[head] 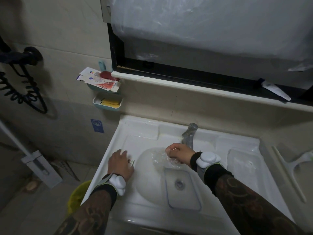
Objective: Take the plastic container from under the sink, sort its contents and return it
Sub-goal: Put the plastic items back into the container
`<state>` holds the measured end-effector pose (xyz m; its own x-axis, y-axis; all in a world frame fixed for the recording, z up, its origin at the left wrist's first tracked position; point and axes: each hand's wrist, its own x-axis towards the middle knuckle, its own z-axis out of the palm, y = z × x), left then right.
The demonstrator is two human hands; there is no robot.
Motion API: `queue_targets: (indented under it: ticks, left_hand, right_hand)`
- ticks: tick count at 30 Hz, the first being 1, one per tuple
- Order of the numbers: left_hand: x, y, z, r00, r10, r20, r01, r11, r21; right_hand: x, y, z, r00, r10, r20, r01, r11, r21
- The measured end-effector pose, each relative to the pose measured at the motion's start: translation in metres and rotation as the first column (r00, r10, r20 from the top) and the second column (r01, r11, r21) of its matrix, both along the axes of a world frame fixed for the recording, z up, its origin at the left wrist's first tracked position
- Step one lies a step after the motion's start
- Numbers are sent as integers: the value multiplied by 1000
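A clear plastic container [183,189] lies in the basin of the white sink [145,206], over the drain. Its see-through lid [243,165] rests on the sink's right ledge. My right hand [179,154] hovers above the basin below the tap, fingers closed on a crumpled piece of clear plastic wrap [160,160]. My left hand [120,164] lies flat on the sink's left ledge with fingers spread, next to a small round item [130,161] that I cannot identify.
A chrome tap [189,134] stands at the back of the sink. Two wall-mounted trays hold packets [100,80] and a yellow soap [110,102]. A tube [276,89] lies on the window ledge. A yellow bin [77,195] sits on the floor at left, near a mop head [40,168].
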<state>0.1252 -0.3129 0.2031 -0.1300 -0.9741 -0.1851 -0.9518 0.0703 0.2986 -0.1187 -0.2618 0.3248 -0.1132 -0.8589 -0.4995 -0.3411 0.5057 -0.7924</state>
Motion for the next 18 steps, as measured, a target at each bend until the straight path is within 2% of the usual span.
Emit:
queue_targets:
  ticks: [1,3,5,8,10,14,18]
  left_hand:
    - [-4,-2,6,988,-58,-146,57,998,-9]
    - [-19,-4,22,894,-142,-425,174,984,36]
    - [-39,-7,40,816,-110,-567,231,962,147]
    - [-72,-13,67,789,-102,-606,360,876,321]
    - [-92,-15,79,783,-140,-606,436,818,374]
    - [-138,-10,96,733,-223,-642,537,770,345]
    - [-182,-5,105,717,-251,-650,534,797,282]
  right_hand:
    - [-3,-1,1,1000,7,18,-7,1000,5]
    - [-12,1,5,999,16,44,-16,1000,4]
    - [-25,3,9,998,50,40,-50,999,-4]
    - [-43,5,15,995,100,28,-101,995,5]
    - [-56,9,18,993,115,6,-115,993,23]
    - [-92,23,27,993,115,-17,-115,993,26]
    - [-142,44,34,994,-65,-87,62,998,-34]
